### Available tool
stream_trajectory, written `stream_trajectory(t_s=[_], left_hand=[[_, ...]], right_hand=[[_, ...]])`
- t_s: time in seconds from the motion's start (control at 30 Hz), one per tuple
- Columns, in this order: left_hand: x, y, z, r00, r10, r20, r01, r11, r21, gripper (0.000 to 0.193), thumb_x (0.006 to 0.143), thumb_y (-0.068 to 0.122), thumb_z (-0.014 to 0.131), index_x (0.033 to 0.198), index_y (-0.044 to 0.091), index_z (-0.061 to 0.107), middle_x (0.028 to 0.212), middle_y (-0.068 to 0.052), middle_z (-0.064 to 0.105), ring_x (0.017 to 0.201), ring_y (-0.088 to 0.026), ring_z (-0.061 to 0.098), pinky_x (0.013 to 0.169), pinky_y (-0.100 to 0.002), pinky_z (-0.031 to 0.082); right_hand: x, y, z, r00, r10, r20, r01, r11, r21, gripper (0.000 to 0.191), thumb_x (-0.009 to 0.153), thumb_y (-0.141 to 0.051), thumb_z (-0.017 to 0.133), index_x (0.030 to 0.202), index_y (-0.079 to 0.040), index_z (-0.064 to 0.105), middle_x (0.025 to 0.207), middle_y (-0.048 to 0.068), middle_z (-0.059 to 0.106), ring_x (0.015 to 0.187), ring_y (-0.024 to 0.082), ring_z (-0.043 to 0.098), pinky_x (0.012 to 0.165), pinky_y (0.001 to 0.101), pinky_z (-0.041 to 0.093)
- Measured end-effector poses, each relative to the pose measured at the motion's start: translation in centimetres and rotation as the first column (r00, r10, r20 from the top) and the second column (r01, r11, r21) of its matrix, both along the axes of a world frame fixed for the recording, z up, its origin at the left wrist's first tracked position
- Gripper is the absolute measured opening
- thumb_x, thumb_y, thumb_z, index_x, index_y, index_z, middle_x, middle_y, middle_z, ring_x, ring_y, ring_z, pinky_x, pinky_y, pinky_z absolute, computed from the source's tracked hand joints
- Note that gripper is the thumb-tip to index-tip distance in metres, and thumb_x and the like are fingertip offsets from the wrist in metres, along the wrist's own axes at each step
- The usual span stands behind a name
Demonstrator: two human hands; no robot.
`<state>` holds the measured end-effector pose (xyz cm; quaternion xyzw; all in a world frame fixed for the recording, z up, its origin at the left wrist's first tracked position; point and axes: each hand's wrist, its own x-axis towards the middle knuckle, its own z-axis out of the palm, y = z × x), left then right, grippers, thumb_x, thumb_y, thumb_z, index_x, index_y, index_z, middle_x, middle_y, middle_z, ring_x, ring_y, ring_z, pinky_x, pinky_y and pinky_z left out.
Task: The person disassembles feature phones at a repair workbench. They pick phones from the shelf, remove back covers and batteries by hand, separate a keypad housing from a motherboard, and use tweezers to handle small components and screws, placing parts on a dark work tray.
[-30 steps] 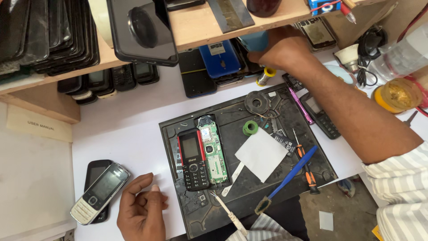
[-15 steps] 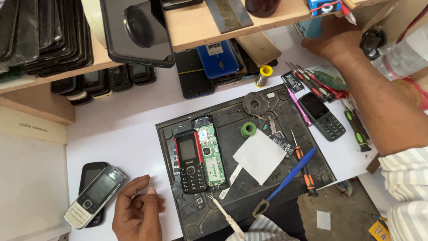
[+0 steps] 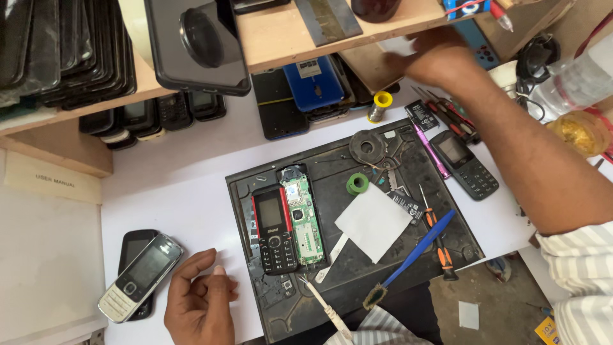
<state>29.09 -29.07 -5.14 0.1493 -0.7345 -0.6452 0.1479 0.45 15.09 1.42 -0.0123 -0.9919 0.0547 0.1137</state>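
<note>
Reaching is the step in hand: your right hand [image 3: 440, 57] is stretched out to the far edge of the bench, just under the wooden shelf [image 3: 287, 32], above the cluster of small tools that lies there. It is blurred, so I cannot tell whether its fingers are spread, pinched or already closed on something. Your left hand [image 3: 201, 297] rests on the white table [image 3: 179, 191] with its fingers loosely curled and holding nothing, between the silver phone [image 3: 140, 276] and the black work mat [image 3: 332, 169]. The work itself lies on that mat, well apart from both hands: the red-and-black keypad phone [image 3: 271, 230] face up, with the green circuit board [image 3: 305, 220] touching its right side. A white paper square [image 3: 373, 222], a blue-handled brush [image 3: 412, 259] and an orange screwdriver [image 3: 437, 239] lie to the right of the board. As I judge it, the next move calls for a clean pick at the back without sweeping the black keypad phone [image 3: 465, 165] beneath your forearm, and for your left hand to steady the opened phone before any tool meets the board.
</note>
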Motion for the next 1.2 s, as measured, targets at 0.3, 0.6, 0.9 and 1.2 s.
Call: stream_trajectory(t_s=[0.3,0.6,0.9,1.2], left_hand=[[0.1,-0.1,0.1,1.0,-0.003,0.005,0.003,1.0,0.012,0.025,0.092,-0.003,0.062,0.117,-0.009,0.061,0.125,-0.018,0.067,0.073,-0.014,0.068,0.059,-0.028,0.057],[0.0,-0.2,-0.1,1.0,-0.009,-0.015,0.01,1.0,0.023,0.024,0.092,-0.004,0.062,0.115,-0.009,0.061,0.126,-0.018,0.066,0.074,-0.014,0.067,0.059,-0.028,0.057],[-0.2,0.0,0.2,1.0,-0.011,0.02,0.011,1.0,0.0,0.024,0.092,-0.004,0.061,0.116,-0.008,0.061,0.126,-0.018,0.066,0.074,-0.014,0.068,0.06,-0.027,0.057],[-0.3,0.2,0.3,1.0,-0.009,0.012,0.009,1.0,0.004,0.024,0.093,-0.003,0.061,0.116,-0.008,0.061,0.126,-0.018,0.067,0.074,-0.014,0.067,0.059,-0.026,0.056]], right_hand=[[2.2,-6.9,2.0,0.998,-0.01,0.06,0.005,0.997,0.076,0.07,0.072,-0.06,0.082,0.117,-0.008,0.073,0.121,0.018,0.071,0.108,0.034,0.067,0.091,0.045,0.054],[1.1,2.7,1.7,0.983,-0.063,-0.171,0.098,0.974,0.202,0.065,0.082,-0.053,0.078,0.131,-0.011,0.068,0.126,0.018,0.069,0.114,0.04,0.063,0.091,0.0558,0.048],[1.6,6.4,0.1,0.972,-0.234,0.0,0.229,0.953,0.2,0.052,0.088,-0.049,0.078,0.118,-0.007,0.074,0.12,0.017,0.075,0.112,0.037,0.069,0.096,0.0528,0.052],[3.0,7.5,1.5,0.96,-0.197,0.198,0.14,0.953,0.27,0.06,0.071,-0.046,0.086,0.122,-0.018,0.074,0.121,0.012,0.073,0.111,0.033,0.069,0.087,0.0522,0.054]])
